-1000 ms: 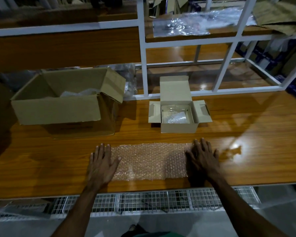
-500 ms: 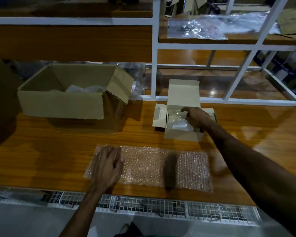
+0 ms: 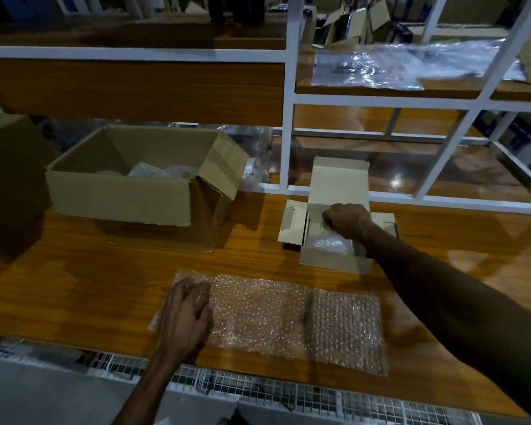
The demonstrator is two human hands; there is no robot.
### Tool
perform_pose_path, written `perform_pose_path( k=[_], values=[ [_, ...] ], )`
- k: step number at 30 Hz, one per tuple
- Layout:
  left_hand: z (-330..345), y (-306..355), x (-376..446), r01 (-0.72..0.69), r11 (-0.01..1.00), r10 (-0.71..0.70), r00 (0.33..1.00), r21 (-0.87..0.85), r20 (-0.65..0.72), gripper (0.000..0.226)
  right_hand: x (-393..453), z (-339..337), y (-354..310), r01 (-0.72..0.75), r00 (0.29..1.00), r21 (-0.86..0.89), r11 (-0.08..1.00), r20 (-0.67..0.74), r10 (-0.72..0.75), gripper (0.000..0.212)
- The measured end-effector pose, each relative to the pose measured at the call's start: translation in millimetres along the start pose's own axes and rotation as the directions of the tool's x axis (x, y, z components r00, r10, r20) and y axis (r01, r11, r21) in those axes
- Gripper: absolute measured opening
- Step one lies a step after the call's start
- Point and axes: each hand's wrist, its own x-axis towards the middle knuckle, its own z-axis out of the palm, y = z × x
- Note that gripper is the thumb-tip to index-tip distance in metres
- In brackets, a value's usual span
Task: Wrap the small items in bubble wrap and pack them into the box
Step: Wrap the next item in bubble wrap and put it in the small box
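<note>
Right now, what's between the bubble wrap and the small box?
Nothing: head view shows only a bare strip of table between the bubble wrap and the small box. The right forearm passes above its right end.

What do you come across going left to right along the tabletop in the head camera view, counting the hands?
Large open cardboard box → left hand, resting on the bubble wrap sheet's left end → small open box, with the right hand reaching into it.
</note>
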Motion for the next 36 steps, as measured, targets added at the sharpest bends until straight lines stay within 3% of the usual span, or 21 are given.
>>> perform_pose_path(
  k=[4,6,8,10,14,18,20,26,31,36],
  values=[
    [-2,4,-3,0.009,1.000,-0.009,1.000,0.001,-0.025,0.045,-9,-10,16,-0.054,0.991,0.083,0.995,-0.117,0.063,0.016],
    [-1,6,-6,0.017,1.000,-0.016,0.999,0.013,-0.034,0.045,-15,-18,23,-0.102,0.977,0.249,0.963,-0.157,0.144,0.019],
    [2,5,-8,0.027,1.000,-0.027,0.998,-0.005,-0.049,0.046,-22,-26,26,-0.096,0.948,0.492,0.865,-0.219,0.230,0.015],
    [4,6,-10,0.037,0.999,-0.038,0.998,-0.021,-0.049,0.047,-30,-31,24,-0.016,0.907,0.707,0.707,-0.287,0.308,0.001],
    [4,10,-13,0.043,0.998,-0.045,0.997,-0.037,-0.059,0.043,-52,-43,7,0.128,0.880,0.961,0.247,-0.224,0.418,0.010],
    [1,13,-14,0.072,0.993,-0.077,0.995,-0.091,-0.055,0.039,-76,-53,-30,0.078,0.932,0.962,-0.262,0.023,0.362,0.010],
    [-2,13,-14,0.100,0.988,-0.106,0.993,-0.116,-0.048,0.039,-85,-55,-50,0.035,0.963,0.919,-0.392,0.074,0.261,0.011],
    [-15,13,-28,0.204,0.974,-0.214,0.971,-0.100,-0.103,0.041,-96,-55,-122,-0.089,0.995,0.836,-0.541,0.102,-0.007,0.019],
    [-24,5,-43,0.401,0.914,-0.407,0.901,-0.069,-0.152,0.040,-87,-37,-190,-0.197,0.969,0.918,-0.344,0.129,-0.211,0.020],
    [-31,-8,-46,0.487,0.867,-0.498,0.849,-0.105,-0.179,0.044,-69,-21,-257,-0.357,0.907,0.893,-0.274,0.261,-0.331,0.012]
  ],
)
